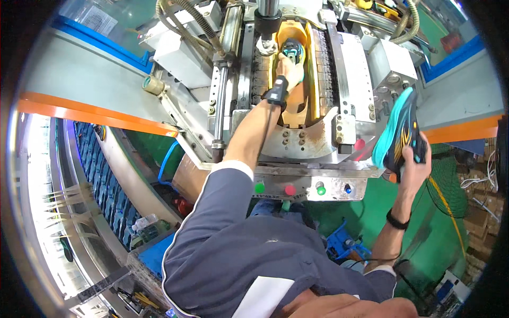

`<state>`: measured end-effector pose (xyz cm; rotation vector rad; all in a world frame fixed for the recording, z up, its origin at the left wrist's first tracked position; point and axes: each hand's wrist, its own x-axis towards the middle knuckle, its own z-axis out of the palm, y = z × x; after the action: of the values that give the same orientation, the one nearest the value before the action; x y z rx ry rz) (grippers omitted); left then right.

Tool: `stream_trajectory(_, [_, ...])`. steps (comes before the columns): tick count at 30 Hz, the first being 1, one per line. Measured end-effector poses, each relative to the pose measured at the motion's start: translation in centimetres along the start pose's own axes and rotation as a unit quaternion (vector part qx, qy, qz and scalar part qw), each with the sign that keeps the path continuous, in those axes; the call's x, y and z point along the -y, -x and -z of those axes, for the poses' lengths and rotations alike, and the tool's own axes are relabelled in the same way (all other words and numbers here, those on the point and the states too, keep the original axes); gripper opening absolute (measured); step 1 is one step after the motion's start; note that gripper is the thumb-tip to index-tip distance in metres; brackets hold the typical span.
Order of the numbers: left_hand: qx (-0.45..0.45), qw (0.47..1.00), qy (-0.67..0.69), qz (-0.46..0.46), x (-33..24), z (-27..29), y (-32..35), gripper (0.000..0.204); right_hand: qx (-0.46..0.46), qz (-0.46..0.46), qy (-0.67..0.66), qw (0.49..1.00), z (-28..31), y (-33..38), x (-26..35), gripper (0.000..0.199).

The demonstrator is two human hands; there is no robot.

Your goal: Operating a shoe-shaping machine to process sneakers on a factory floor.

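My left hand [288, 74] reaches into the press machine, closed on a dark shoe [292, 47] with turquoise edges. That shoe sits between the yellow pads [312, 85] of the machine's cradle, and the hand and wrist cover part of it. Out to the right, my right hand [416, 168] grips another shoe [407, 127], black with orange marks and a thick turquoise sole. This one is held upright in the air, toe up, beside the machine's right front corner, with my thumb across its near end.
A metal ram [268, 18] hangs just above the cradle. Coloured buttons line the front control panel [335, 189]. Orange-edged guard panels flank the machine. A conveyor [101, 164] runs at the left, near a water bottle [146, 222]. Cartons [480, 217] lie at far right.
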<state>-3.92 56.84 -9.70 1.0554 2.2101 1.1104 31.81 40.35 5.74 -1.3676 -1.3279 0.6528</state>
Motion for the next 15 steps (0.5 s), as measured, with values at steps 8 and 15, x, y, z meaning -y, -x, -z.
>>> stream_trajectory(8, [0.215, 0.851, 0.469, 0.103, 3.5, 16.9, 13.7, 0.041, 0.284, 0.018, 0.145, 0.948, -18.3, -13.7, 1.9, 0.04])
stream_trajectory(15, [0.063, 0.925, 0.36, 0.101, 8.9, 32.0, 28.7, 0.067, 0.301, 0.076, 0.293, 0.904, -39.1, -12.1, -1.8, 0.05])
